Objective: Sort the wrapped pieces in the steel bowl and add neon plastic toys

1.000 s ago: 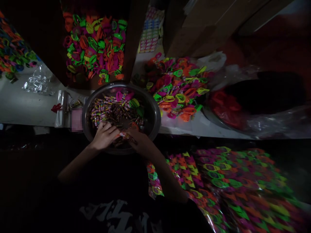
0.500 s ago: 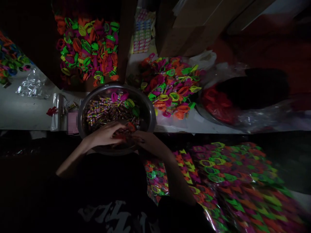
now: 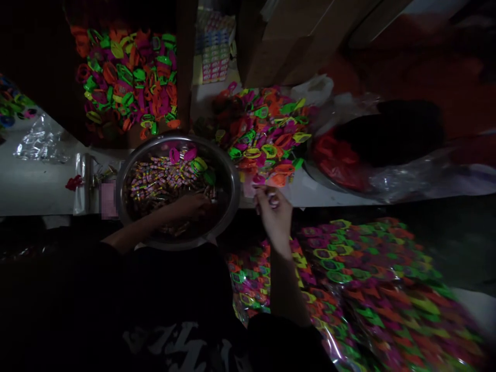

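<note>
— Where are your hands?

— My left hand (image 3: 191,205) is down inside the round shiny metal bowl (image 3: 228,170), fingers curled among the small striped candy-like sticks (image 3: 155,178) heaped in it. Whether they are closed on any stick I cannot tell; it is too dark there.

— And the right?

— My right hand (image 3: 275,214) is out of the bowl, raised just beside its right rim, at the near edge of the loose heap of neon orange, green and pink plastic pieces (image 3: 267,134) on the pale tabletop (image 3: 34,181). Thumb and fingertips are pinched together on something small and pale; what it is, I cannot make out.

— What else lies about?

— A dark box of the same neon plastic pieces (image 3: 126,82) behind the bowl, and clear-wrapped sheets of them (image 3: 360,274) low on my right.
</note>
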`<state>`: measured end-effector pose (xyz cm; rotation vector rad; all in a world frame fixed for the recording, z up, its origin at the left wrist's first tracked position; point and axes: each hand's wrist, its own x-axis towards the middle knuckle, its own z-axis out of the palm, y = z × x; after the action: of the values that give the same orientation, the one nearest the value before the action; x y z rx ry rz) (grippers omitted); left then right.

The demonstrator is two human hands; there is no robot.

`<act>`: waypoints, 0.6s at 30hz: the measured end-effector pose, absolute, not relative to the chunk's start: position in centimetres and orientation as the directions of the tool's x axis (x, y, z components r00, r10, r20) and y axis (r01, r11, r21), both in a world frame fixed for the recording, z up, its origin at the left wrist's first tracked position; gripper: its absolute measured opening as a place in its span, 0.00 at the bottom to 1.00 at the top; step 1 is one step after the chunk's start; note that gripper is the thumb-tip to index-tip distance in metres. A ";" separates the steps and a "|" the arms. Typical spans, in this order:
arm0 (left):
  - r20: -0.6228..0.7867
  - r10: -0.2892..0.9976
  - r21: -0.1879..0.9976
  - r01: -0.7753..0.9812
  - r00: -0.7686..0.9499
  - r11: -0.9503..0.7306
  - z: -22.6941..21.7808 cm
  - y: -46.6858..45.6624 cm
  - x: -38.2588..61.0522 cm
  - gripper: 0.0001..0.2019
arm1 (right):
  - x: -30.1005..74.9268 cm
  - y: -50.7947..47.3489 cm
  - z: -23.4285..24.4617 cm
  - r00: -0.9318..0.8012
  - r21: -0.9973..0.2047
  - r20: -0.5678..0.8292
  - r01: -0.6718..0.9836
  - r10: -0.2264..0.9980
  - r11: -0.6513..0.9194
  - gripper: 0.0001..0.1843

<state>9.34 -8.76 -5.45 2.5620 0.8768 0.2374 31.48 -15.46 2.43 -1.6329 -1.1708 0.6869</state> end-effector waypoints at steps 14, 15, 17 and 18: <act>0.037 0.759 0.672 0.546 0.650 -0.500 1.4 -11.5 7.5 0.13 | 27.4 -16.9 1.0 -0.174 -0.929 -0.159 0.358 0.972 -0.088 0.19; 0.052 0.764 0.677 0.540 0.643 -0.500 1.8 -11.9 7.3 0.13 | 27.3 -16.9 1.4 -0.170 -0.925 -0.128 0.376 0.977 -0.056 0.17; 0.069 0.771 0.677 0.538 0.634 -0.502 2.3 -12.6 7.0 0.13 | 27.1 -16.9 2.0 -0.170 -0.906 -0.024 0.419 0.985 0.050 0.14; 0.068 0.777 0.677 0.544 0.625 -0.497 2.4 -12.9 6.9 0.14 | 27.0 -16.9 2.3 -0.181 -0.893 0.027 0.437 0.983 0.105 0.13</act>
<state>6.90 -12.94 2.43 2.2266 1.0304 0.4900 26.97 -16.94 2.34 -1.3998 -1.7101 1.0286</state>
